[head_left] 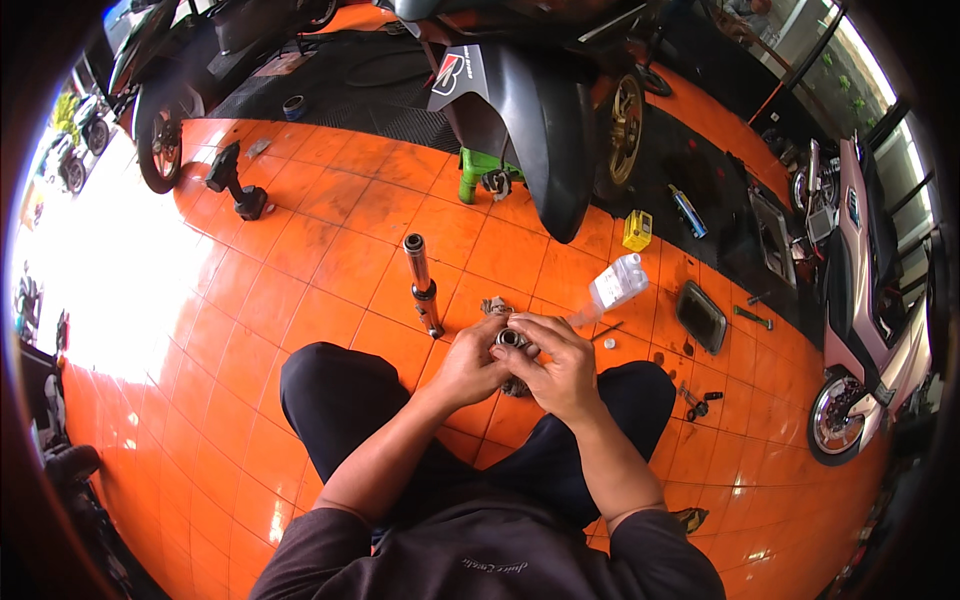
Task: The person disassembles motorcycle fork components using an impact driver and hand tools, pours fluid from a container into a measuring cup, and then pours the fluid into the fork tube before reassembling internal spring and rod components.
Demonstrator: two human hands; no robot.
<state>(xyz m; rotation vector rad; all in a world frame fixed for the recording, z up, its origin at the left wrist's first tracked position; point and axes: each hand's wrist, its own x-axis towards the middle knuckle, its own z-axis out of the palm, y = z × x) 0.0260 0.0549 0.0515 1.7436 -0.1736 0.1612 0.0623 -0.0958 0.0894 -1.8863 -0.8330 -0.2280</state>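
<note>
Between the knees, both hands point(520, 362) grip a metal ring point(511, 339); clear bottle point(615, 285) lies nearby.

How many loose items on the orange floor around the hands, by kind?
Fork tubes: 1, upright
Clear plastic bottles: 1
Yellow boxes: 1
Black trays: 1
Power drills: 1
Total: 5
Both hands, left and right, grip a small metal part.

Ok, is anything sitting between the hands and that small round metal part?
Nothing visible. The left hand and right hand both already close around the small round metal part, fingers touching it directly above the orange tiled floor.
</note>
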